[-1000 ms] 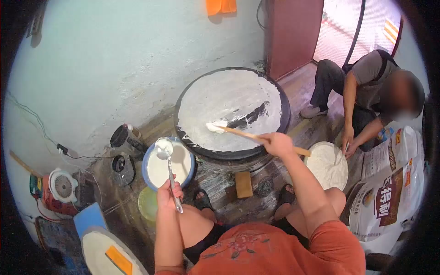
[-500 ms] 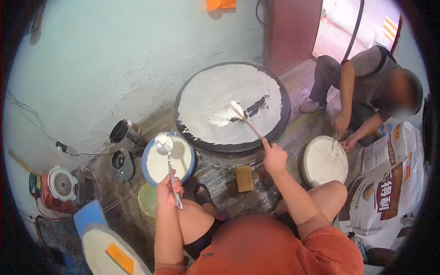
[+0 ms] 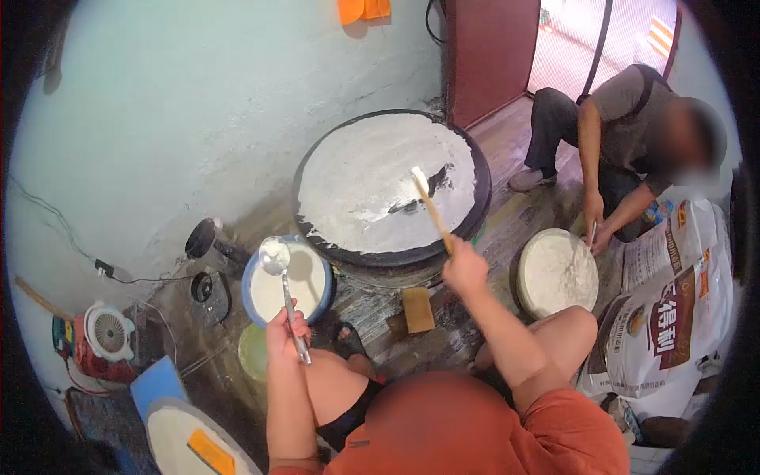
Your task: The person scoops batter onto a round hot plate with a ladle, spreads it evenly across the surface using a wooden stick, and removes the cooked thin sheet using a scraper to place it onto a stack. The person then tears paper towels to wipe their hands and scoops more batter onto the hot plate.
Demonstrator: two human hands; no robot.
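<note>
My right hand (image 3: 465, 273) grips the handle of a wooden spreader (image 3: 433, 215). Its batter-coated end rests at the dark gap in a thin white layer of batter (image 3: 364, 170) covering the large round black griddle (image 3: 484, 186). My left hand (image 3: 286, 331) is closed round the handle of a metal ladle (image 3: 274, 255), whose bowl is smeared with white batter. That bowl is held over the blue-rimmed bucket (image 3: 247, 279) of pale batter.
At the right, a co-worker (image 3: 625, 119) crouches with both hands near a round tub (image 3: 518, 277) of pale contents. Printed sacks (image 3: 673, 317) stand beside it. A yellowish block (image 3: 418, 309) lies between my feet; a red blower-like machine (image 3: 99, 344) sits at left.
The spreader has swept from the front of the griddle to the dark gap further back and right. My left hand still holds the ladle over the bucket. The view has shifted slightly.
</note>
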